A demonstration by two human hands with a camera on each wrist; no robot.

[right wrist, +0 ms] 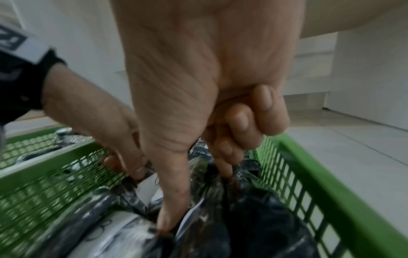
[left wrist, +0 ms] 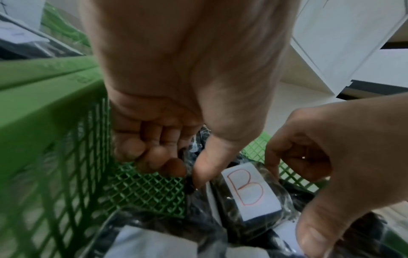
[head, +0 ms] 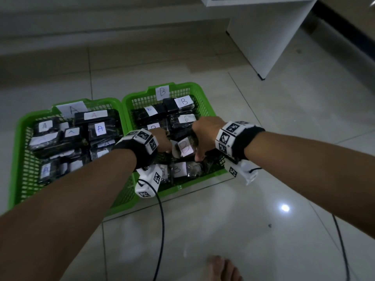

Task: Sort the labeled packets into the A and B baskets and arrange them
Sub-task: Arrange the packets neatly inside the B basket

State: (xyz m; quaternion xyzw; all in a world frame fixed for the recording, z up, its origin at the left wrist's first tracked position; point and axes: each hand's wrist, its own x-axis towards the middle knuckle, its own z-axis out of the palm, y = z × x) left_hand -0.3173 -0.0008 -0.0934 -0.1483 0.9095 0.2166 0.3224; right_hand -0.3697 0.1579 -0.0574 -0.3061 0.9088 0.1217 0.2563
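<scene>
Two green baskets stand side by side on the floor: basket A (head: 18,138) on the left and basket B (head: 205,98) on the right. Each holds several black packets with white labels of its own letter. Both hands are inside basket B near its front. My left hand (head: 168,148) pinches the left edge of a black packet with a red B label (head: 185,148), thumb against fingers (left wrist: 187,174). My right hand (head: 199,151) grips the same packet's (left wrist: 249,190) right side between thumb and index finger (right wrist: 196,202). This packet is tilted up above the other B packets (head: 178,169).
A white cabinet (head: 269,37) stands on the tiled floor beyond basket B, at the back right. Black cables (head: 161,230) trail from both wrists across the floor toward me. A bare foot (head: 223,268) is at the bottom edge.
</scene>
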